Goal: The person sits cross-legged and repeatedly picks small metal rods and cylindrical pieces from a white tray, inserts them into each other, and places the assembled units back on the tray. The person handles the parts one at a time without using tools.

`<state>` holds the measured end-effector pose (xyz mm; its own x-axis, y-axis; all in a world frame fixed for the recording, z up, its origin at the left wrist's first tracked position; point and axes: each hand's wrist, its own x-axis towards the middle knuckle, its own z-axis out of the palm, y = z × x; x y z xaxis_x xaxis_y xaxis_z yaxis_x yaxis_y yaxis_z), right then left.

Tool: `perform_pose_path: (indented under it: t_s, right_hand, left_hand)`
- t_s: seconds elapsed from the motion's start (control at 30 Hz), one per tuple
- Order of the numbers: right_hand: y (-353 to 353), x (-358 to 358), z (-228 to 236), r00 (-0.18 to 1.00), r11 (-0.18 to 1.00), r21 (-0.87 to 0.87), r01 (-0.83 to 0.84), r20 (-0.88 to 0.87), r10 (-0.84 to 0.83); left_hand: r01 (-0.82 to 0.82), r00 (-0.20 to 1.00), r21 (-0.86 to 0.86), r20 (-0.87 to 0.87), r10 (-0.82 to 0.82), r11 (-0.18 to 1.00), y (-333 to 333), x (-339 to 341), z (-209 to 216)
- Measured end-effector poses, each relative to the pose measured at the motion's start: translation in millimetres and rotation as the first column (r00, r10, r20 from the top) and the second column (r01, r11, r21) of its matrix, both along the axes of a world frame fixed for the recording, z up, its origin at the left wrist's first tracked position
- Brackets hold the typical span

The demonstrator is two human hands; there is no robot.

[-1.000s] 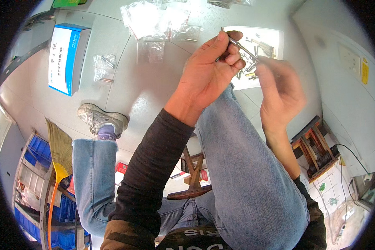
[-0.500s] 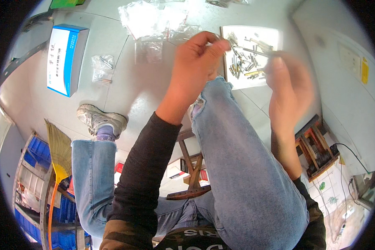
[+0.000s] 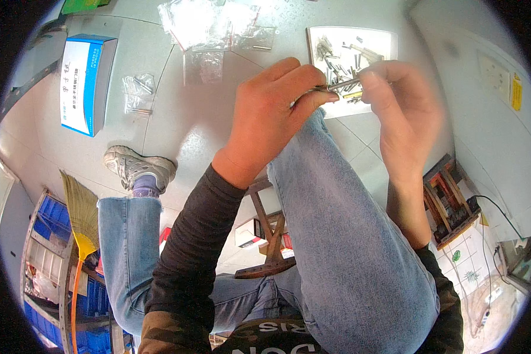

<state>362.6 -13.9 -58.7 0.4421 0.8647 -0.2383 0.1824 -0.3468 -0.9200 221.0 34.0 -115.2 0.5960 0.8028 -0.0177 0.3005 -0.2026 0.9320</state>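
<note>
My left hand is closed, with thumb and forefinger pinching one end of a thin grey metal rod. My right hand pinches the other end between thumb and fingertips, so the rod spans the gap between both hands. What exact kind of part it is cannot be made out. Just beyond the hands lies a shallow white tray holding many small metal pins and rods, silver and brass coloured. Both hands partly cover its near side.
Clear plastic bags lie on the floor ahead. A small bag of metal parts is beside a white and blue box at left. A broom leans by a shelf with blue bins. A wooden stool stands at right.
My hands have come closer together, and the rod's left end is now in my left fingers. My left hand has turned, and the view has shifted slightly.
</note>
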Motion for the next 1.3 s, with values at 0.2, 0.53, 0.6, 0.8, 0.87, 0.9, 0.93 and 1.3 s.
perform_pose_path:
  t_s: [0.2, 0.53, 0.6, 0.8, 0.87, 0.9, 0.93, 1.3]
  right_hand:
    - [-2.1, 2.5, -1.7, 0.976, 0.990, 0.032, -0.140, 0.175, 0.133]
    - [-4.3, 5.0, -5.3, 0.932, 0.973, -0.020, -0.230, 0.283, 0.227]
    - [-5.6, 5.7, -6.7, 0.931, 0.970, -0.035, -0.240, 0.276, 0.240]
    - [-17.8, 1.2, -29.6, 0.964, 0.964, -0.202, -0.171, 0.170, 0.206]
    - [-23.2, -1.2, -46.2, 0.990, 0.961, -0.239, -0.136, 0.005, 0.141]
    - [-26.3, -2.2, -55.8, 0.992, 0.958, -0.261, -0.121, -0.077, 0.104]
    - [-29.4, -2.1, -65.9, 0.978, 0.931, -0.351, -0.102, -0.204, 0.030]
    - [-62.4, -24.5, -174.8, 0.369, 0.651, -0.734, 0.195, -0.560, -0.742]
  left_hand:
    - [0.028, 0.999, 0.038, -0.026, -0.027, 0.999, 2.2, -2.3, -1.3]
    - [0.046, 0.993, 0.084, -0.110, -0.037, 0.995, 2.9, -5.7, -2.4]
    - [0.049, 0.991, 0.096, -0.125, -0.036, 0.994, 2.7, -6.3, -3.7]
    - [0.080, 0.975, 0.064, -0.215, -0.064, 0.995, -2.5, -13.8, -18.2]
    - [0.035, 0.971, -0.018, -0.235, -0.038, 0.999, -5.8, -17.7, -27.1]
    - [0.012, 0.970, -0.054, -0.240, -0.025, 0.998, -7.7, -19.9, -32.3]
    - [-0.002, 0.970, -0.072, -0.242, -0.015, 0.997, -8.8, -21.7, -38.8]
    - [-0.356, 0.924, -0.516, -0.317, 0.212, 0.779, -4.4, -28.1, -119.2]
